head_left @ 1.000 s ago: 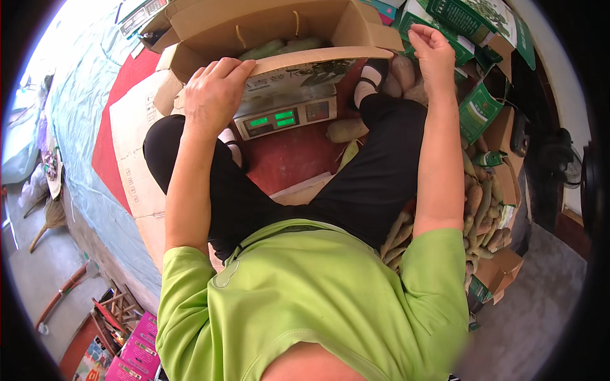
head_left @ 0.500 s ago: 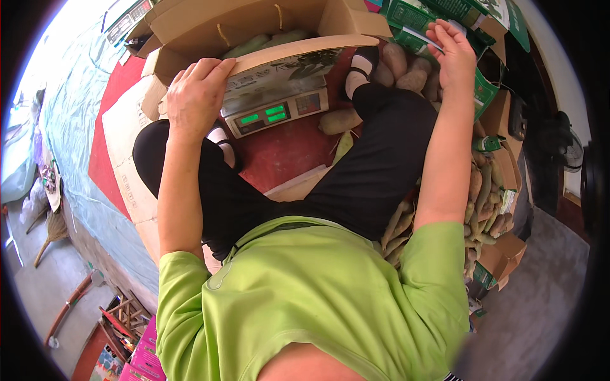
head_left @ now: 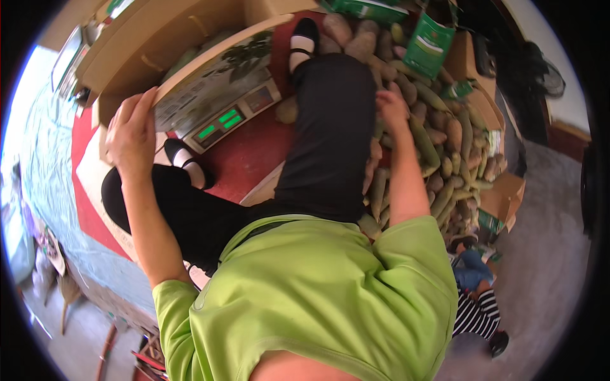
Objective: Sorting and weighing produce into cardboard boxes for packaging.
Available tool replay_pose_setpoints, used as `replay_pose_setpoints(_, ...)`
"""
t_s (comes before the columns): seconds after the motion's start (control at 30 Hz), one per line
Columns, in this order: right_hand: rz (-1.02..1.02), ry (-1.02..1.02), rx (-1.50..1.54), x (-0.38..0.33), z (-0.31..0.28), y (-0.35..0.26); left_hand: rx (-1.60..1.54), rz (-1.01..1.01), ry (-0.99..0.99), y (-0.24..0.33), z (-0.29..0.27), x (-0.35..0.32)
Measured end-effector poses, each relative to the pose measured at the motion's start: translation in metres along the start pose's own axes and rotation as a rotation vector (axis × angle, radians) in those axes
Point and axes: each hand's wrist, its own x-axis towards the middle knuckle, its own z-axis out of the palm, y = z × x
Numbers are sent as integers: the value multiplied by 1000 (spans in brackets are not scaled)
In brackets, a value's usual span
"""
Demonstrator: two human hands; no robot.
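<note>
My left hand is closed at the near left corner of an open cardboard box, its fingertips at the top edge. The box rests on a digital scale with lit green displays, and pale green produce lies partly hidden inside. My right hand is low beside my right knee, over a pile of long, rounded brown-pink and green produce. Its fingers are bent, blurred and partly hidden, so I cannot tell whether they hold anything.
A green carton stands at the pile's far side, with cardboard along its right. My black-trousered legs flank the red floor covering. Pale blue sheeting spreads at left. Another person's striped clothing shows at lower right.
My right hand has come down from the green packaging to the produce pile. My left hand stays at the box edge. The view has turned right, and a person has appeared at lower right.
</note>
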Motion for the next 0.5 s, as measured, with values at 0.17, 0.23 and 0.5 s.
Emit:
replay_pose_setpoints(0.17, 195, -29, -212, -64, 7, 163, 8, -50, -25, 5, 3, 3)
replay_pose_setpoints(0.23, 273, -44, -362, -104, -1, 233, -44, -18, -26, 8, 23, 10)
replay_pose_setpoints(0.5, 688, 22, 41, -150, 34, 168, 14, -39, 29, -3, 5, -7)
